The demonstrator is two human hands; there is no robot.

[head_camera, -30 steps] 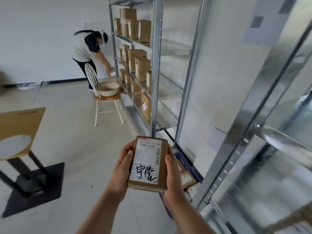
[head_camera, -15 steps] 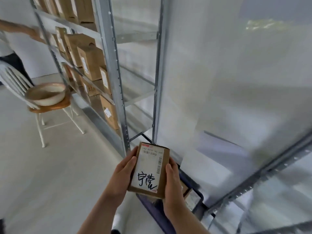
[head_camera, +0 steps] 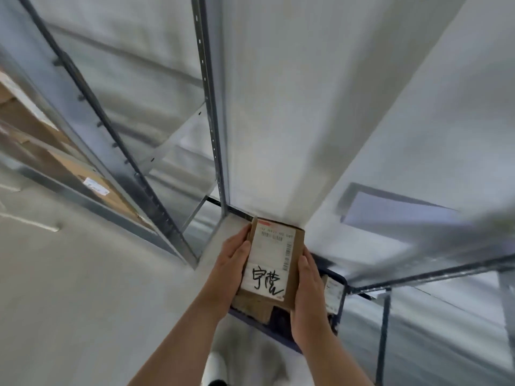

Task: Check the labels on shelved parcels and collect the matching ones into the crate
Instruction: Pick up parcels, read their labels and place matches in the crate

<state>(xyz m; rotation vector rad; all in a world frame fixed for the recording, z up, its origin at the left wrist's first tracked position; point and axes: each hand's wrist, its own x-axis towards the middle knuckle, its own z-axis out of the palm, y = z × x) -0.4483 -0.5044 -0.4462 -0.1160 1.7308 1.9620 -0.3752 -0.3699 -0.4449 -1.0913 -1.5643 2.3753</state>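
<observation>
Fingers (head_camera: 243, 247) of both hands clamp one parcel (head_camera: 296, 243) by its long edges. The left hand (head_camera: 230, 267) takes the left edge with its thumb over the front face. The right hand (head_camera: 309, 296) takes the right edge, thumb likewise on top. Neither grip is slack. The remaining fingers pass behind the box and are hidden.

Parcel: brown card, held in the air, face turned up to the camera, slightly tilted. A white label (head_camera: 267, 260) covers most of the face, with printed lines and barcodes near the top and right side and bold black handwriting at the bottom. The print is too blurred to read.

Position: the parcel hangs over the dark crate (head_camera: 274, 335), which stands on the floor (head_camera: 69, 274) near the foot of a shelf post (head_camera: 212, 121). Whether it touches the crate cannot be told. Other boxes (head_camera: 250, 305) already lie in the crate, partly hidden under the parcel and hands.

Step, my reading: label check is finishing and the deposit is about to start.

Next move calls for lowering the parcel level into the crate, beside or on top of the boxes, then loosening both grips. The hands hide the free space, so the landing spot cannot be picked from this view.
</observation>
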